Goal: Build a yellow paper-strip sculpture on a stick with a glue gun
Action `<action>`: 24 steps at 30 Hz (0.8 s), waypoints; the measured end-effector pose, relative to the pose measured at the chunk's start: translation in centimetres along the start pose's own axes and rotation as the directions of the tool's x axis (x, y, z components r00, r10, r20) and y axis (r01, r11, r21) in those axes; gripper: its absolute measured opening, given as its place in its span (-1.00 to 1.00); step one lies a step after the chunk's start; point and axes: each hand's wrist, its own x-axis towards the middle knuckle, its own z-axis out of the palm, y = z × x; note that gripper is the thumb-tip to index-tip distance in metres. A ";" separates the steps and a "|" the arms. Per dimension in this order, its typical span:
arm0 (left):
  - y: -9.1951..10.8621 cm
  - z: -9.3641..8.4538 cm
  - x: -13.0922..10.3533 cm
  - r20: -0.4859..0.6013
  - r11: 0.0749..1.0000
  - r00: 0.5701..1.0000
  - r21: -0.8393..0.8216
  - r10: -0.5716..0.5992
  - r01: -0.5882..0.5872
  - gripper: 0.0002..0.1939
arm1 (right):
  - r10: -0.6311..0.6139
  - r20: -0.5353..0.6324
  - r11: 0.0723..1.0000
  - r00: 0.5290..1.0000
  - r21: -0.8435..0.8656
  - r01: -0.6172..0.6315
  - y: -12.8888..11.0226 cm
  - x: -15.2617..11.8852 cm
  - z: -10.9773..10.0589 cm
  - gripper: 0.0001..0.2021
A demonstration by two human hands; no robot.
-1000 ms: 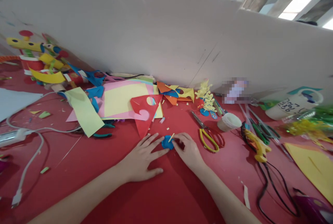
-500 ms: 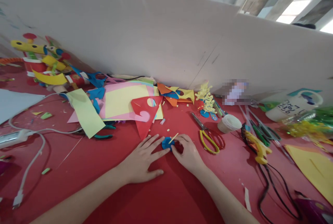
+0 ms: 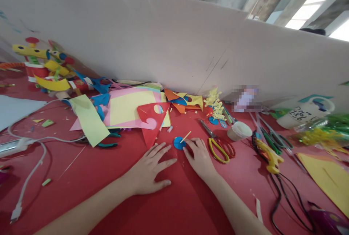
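A small blue disc (image 3: 178, 145) lies flat on the red tabletop, with a thin pale-yellow strip (image 3: 186, 136) standing up at a slant from it. Close to the disc's right edge is my right hand (image 3: 200, 158), its fingers loosely bent and apart; the thumb tip is at the rim, and I cannot tell if it presses there. My left hand (image 3: 148, 171) rests palm down to the left of the disc, fingers spread, holding nothing. Just beyond it lies a red paper offcut (image 3: 149, 133) with round cut-outs.
Scissors (image 3: 216, 146) with yellow and red handles and a paper cup (image 3: 239, 131) lie to the right, then a yellow glue gun (image 3: 268, 153) with its black cable. Coloured paper sheets (image 3: 128, 107) are piled behind. A white cable (image 3: 42, 155) crosses the left side.
The blue disc with its strip sits slightly farther away and to the right, and is less covered by fingers. My right hand has shifted a little forward; my left hand stays spread.
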 end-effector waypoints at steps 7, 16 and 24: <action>0.1 -0.2 0.0 0.006 1.000 1.000 -0.030 -0.003 0.003 -0.40 | 0.023 -0.042 0.996 0.999 0.090 -0.019 -0.1 0.1 0.1 -0.81; 0.1 -0.2 0.0 0.004 1.000 1.000 -0.001 -0.023 0.023 -0.36 | 0.129 -0.031 0.965 0.991 0.236 -0.119 -0.3 0.4 -0.3 -0.82; 0.1 0.2 2.9 -0.050 0.998 0.998 0.035 -0.046 0.048 -0.39 | 0.174 -0.013 0.916 0.985 0.368 -0.157 -0.6 1.6 -0.2 -0.82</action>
